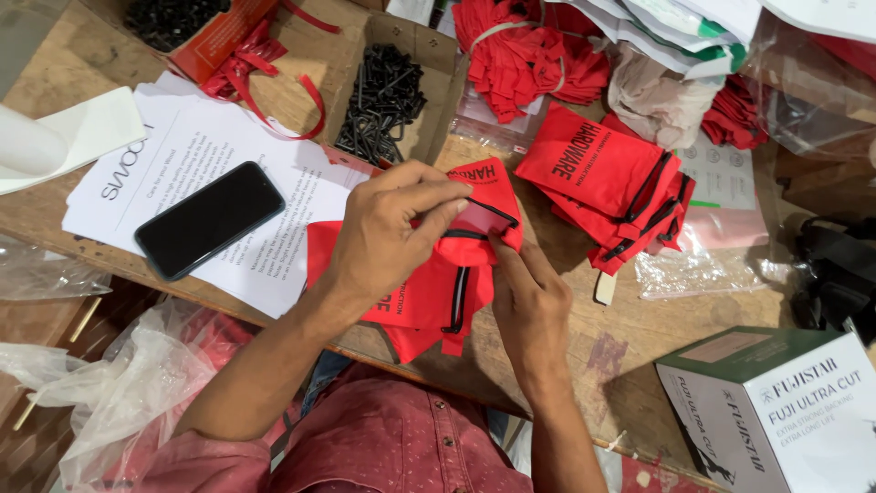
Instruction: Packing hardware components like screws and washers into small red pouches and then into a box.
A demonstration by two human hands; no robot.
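Note:
My left hand (pixel 388 233) grips the top of a small red fabric pouch with black trim (pixel 484 196), its fingers pinching the pouch's open mouth. From below, my right hand (pixel 529 301) holds the same pouch, fingers tucked under its edge. Beneath both hands lies a small pile of similar red pouches (pixel 424 301) on the wooden table (pixel 630 338). To the right sits a stack of more red pouches (pixel 611 183).
A black phone (pixel 210 219) rests on white printed sheets (pixel 173 155) at left. A cardboard box of black screws (pixel 383 96) stands behind my hands. Red ribbons (pixel 265 68), clear plastic bags (pixel 128 374) and a green-and-white carton (pixel 776 411) surround the work spot.

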